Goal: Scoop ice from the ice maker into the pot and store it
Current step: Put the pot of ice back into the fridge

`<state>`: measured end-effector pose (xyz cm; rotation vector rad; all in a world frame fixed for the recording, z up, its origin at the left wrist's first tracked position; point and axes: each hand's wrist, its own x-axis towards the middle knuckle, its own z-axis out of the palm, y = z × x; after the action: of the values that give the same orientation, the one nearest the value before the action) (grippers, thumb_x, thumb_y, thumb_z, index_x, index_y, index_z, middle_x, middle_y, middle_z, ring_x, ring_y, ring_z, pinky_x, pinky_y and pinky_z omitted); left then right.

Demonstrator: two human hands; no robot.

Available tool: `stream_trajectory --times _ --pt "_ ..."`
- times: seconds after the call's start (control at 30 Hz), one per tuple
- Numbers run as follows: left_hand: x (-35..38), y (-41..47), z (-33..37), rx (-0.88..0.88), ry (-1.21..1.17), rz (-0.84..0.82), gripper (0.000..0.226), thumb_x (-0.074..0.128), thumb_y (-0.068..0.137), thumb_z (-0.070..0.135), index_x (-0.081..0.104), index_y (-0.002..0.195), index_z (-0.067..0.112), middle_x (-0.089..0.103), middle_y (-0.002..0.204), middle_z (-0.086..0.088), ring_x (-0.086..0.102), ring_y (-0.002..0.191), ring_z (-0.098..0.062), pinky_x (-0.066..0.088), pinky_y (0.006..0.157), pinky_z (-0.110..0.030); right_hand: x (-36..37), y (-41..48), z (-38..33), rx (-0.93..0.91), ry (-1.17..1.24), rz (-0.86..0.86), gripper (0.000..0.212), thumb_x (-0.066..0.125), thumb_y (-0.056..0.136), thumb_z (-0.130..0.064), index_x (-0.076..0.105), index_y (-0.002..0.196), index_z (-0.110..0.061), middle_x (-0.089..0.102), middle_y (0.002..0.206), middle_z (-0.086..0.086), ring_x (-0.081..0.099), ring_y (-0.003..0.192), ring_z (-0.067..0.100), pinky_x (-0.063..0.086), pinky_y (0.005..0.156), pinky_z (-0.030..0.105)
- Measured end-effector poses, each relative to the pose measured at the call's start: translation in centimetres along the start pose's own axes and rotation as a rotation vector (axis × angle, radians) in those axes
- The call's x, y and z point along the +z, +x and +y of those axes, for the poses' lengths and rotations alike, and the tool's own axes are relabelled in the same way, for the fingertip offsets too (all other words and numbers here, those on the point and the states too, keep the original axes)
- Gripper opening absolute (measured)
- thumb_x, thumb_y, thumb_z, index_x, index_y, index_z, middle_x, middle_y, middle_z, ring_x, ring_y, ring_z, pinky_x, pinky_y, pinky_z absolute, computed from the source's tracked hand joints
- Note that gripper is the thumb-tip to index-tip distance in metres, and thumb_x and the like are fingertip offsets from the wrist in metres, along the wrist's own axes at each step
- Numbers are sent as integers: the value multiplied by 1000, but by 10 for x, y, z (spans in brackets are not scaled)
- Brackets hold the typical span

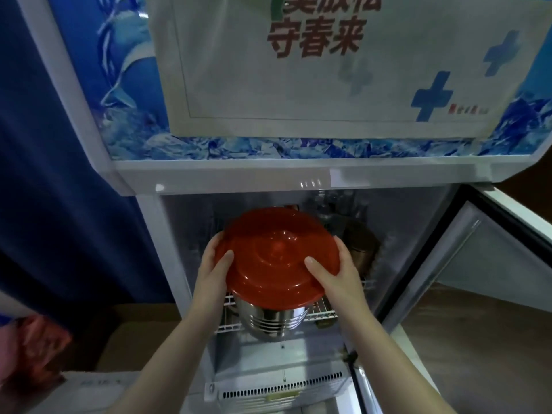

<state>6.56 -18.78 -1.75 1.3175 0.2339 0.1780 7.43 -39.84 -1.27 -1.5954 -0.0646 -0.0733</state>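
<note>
The left hand (212, 265) and right hand (333, 271) are clasping the round red lid (274, 252), ideally keeping the ribbed steel pot (268, 321) level onto the white wire shelf (324, 315).

White poster (298, 94) on the cabinet's upper door (125, 85), large red characters 守春来, cut-off red line above ending 放松, blue plus signs (431, 95), small red print lower right illegible

The picture is dim, with a cold blue tint. Small glare spots sit on the white cabinet ledge (310, 184), and the steel pot (273, 322) shows bright reflection bands. Behind the red lid (276, 255) the inside is dark. Straight edges bend near the corners. The red bag (33, 348) at the lower left is blurred.
</note>
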Motion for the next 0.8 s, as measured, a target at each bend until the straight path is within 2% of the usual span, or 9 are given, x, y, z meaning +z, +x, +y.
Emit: stream_trajectory --times 0.1,0.2,0.33,0.4,0.5,0.6,0.7,0.8 --pt "-2 14 -1 11 7 -16 34 48 96 28 43 121 50 52 119 14 55 112 -20 48 96 -47 6 14 9 21 -15 23 74 76 71 -51 41 135 -39 58 124 -13 59 112 10 53 94 42" --pt "-3 29 -5 15 7 -10 39 49 96 25 43 130 44 53 119 15 55 113 -20 47 98 -47 9 27 16 16 -11 34 75 77 71 -49 43 136 -36 60 122 -12 61 110 8 53 94 41" --pt "3 45 -10 13 -41 13 36 50 96 18 47 124 41 56 120 9 57 110 -22 49 94 -43 8 43 21 37 10 34 77 76 68 -43 42 136 -30 60 121 -10 60 111 9 52 94 36" --pt "9 53 -12 21 -62 41 36 49 96 15 49 122 39 58 119 6 60 106 -20 51 87 -37 6 56 22 50 20 30 71 77 69 -38 44 132 -31 61 120 -8 61 110 12 53 94 36" --pt "15 63 -16 45 -73 80 35 51 95 15 51 121 39 61 116 9 61 102 -13 50 82 -30 4 78 24 43 3 1 47 77 78 -23 53 117 -38 67 111 -8 65 102 10 53 94 40" --pt "17 78 -23 53 -74 122 35 54 94 18 54 117 45 61 120 10 59 108 -11 48 88 -33 5 99 30 41 -12 -14 49 77 79 -22 54 118 -41 65 115 -10 63 107 11 50 98 42" --pt "17 90 -33 57 -86 168 37 55 94 17 54 122 42 59 126 7 57 114 -15 47 91 -35 7 115 37 28 -29 -40 60 78 77 -27 51 131 -28 62 123 -8 59 112 8 46 103 39" --pt "16 96 -39 64 -105 190 39 53 94 15 51 127 36 60 124 5 57 114 -18 47 94 -39 11 126 41 28 -55 -63 52 75 81 -19 49 125 -31 60 122 -8 57 109 1 46 101 33"
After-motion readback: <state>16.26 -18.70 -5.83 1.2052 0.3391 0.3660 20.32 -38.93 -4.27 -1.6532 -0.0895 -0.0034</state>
